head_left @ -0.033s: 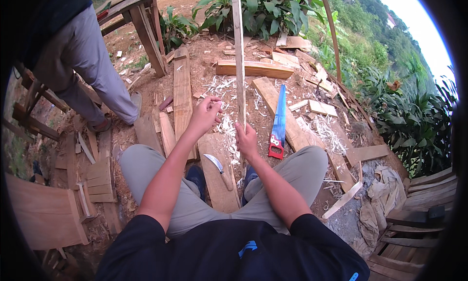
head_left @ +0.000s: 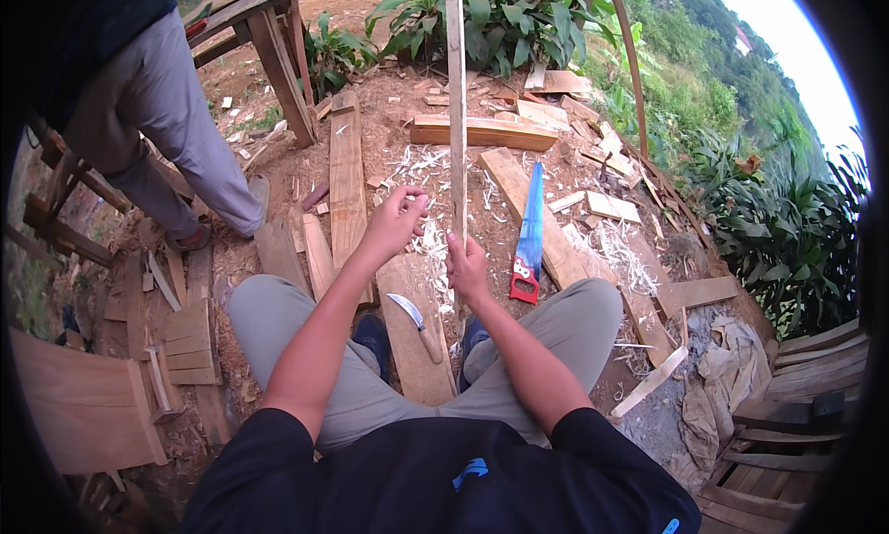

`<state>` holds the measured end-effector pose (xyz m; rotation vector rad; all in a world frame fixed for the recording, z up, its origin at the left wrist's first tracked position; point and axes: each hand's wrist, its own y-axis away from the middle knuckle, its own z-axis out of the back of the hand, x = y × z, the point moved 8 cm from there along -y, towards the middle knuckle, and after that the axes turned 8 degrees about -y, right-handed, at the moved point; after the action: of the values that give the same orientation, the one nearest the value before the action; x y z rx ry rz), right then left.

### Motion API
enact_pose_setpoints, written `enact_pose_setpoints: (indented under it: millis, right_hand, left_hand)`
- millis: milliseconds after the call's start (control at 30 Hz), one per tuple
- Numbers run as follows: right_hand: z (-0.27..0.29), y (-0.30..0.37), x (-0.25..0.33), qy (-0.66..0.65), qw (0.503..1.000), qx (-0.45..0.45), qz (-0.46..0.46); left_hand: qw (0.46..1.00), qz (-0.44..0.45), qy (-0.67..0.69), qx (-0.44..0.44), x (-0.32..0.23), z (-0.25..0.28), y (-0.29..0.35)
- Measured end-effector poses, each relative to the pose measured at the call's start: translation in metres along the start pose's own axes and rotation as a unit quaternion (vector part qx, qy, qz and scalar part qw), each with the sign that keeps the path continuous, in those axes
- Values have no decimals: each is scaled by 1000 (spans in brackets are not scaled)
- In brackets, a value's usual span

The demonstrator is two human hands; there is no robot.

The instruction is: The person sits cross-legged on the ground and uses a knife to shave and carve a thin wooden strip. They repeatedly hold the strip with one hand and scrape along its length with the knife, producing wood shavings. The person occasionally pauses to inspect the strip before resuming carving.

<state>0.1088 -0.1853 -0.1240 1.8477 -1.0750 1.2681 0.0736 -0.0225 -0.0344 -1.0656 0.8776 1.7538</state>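
My right hand (head_left: 469, 270) is wrapped round a long, thin wooden strip (head_left: 457, 117), which stands upright before me and runs past the top of the view. To its left my left hand (head_left: 398, 221) hangs in the air, fingers loosely curled and a little apart, with nothing visible in them. Below, between my feet, a knife (head_left: 417, 326) with a curved blade and wooden handle lies on a plank (head_left: 421, 372). A handsaw (head_left: 529, 238) with a blue blade and red handle rests to the right of my right hand, partly against a board (head_left: 532, 210).
Curly shavings (head_left: 431, 242) and offcuts cover the ground. A thick beam (head_left: 482, 132) lies ahead. At the left stands another person (head_left: 176, 117) in grey trousers beside a wooden bench (head_left: 278, 71). Crumpled cloth (head_left: 727, 372) and stacked boards (head_left: 815, 376) are at the right.
My left hand has shifted very slightly and its fingers have moved a little. The strip's upper end leans slightly more to the right.
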Motion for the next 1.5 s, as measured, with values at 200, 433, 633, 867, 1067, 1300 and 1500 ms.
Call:
enact_pose_setpoints:
  millis: [200,433,633,867,1067,1300,1500]
  right_hand:
    - [-26,21,8,-121,989,54,-66]
    - [-27,24,11,-103,991,55,-70]
    - [-37,30,9,-107,987,84,-83]
    - [-37,29,6,-68,991,104,-52]
    - [-43,36,21,-34,997,64,-28]
    - [-36,33,17,-47,997,54,-20]
    - [-34,34,23,-58,997,50,-7]
  left_hand:
    - [997,-50,7,64,-14,-22,9]
    - [995,-93,-14,24,-17,-23,7]
    - [993,-101,-55,6,-11,-18,6]
    - [991,-121,-59,-10,-22,-18,8]
    - [992,-99,-59,-41,-10,-17,6]
    - [995,-85,29,-30,-19,-19,12]
    - [995,-98,29,-13,-21,-22,11]
